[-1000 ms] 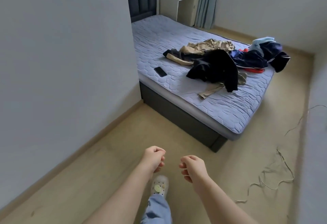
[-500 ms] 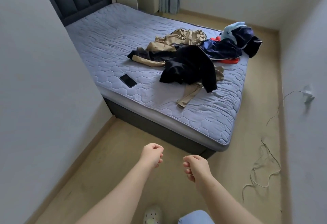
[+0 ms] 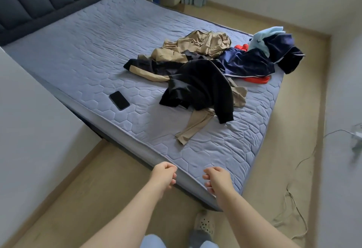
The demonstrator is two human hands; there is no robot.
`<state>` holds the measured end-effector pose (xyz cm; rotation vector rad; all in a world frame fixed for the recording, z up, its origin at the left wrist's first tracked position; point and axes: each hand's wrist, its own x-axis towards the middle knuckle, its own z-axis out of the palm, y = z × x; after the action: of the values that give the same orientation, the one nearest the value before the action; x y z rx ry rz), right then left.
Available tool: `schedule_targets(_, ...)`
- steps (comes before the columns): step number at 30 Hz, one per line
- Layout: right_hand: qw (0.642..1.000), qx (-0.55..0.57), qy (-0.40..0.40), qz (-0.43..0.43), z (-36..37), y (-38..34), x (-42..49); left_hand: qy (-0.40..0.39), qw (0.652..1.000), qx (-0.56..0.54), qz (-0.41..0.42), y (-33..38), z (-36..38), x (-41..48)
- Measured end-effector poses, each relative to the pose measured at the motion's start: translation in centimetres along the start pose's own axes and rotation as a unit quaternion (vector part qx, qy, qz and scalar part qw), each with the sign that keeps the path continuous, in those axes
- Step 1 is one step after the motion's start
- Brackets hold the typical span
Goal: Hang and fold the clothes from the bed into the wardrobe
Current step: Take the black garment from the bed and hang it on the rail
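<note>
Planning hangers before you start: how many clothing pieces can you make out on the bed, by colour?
Beige garment: 1
Black garment: 1
Navy garment: 1
Dark piece with beige stripe: 1
Red item: 1
Light blue item: 1
Total: 6 at least; the pile is tangled and may hide more.

Quilted matt cloth covers the bed [image 3: 109, 55]; the phone [image 3: 119, 100] is glossy; the floor [image 3: 94, 185] looks like smooth wood.
</note>
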<state>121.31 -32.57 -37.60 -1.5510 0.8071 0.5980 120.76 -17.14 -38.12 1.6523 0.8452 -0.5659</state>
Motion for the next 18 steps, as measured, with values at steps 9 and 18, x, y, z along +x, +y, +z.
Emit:
schedule_targets(9, 0.997, -0.076, -0.02, 0.0, -0.7, -9.2, 9.9, 0.002, 1.0, 0.001, -0.005, 10.9, 3.8, 10.8)
schedule_targets(18, 0.998, -0.023, 0.035, 0.056, 6.0, -16.4, 22.2, 0.014, 0.999, -0.017, -0.044, 20.4, 1.4, 28.3)
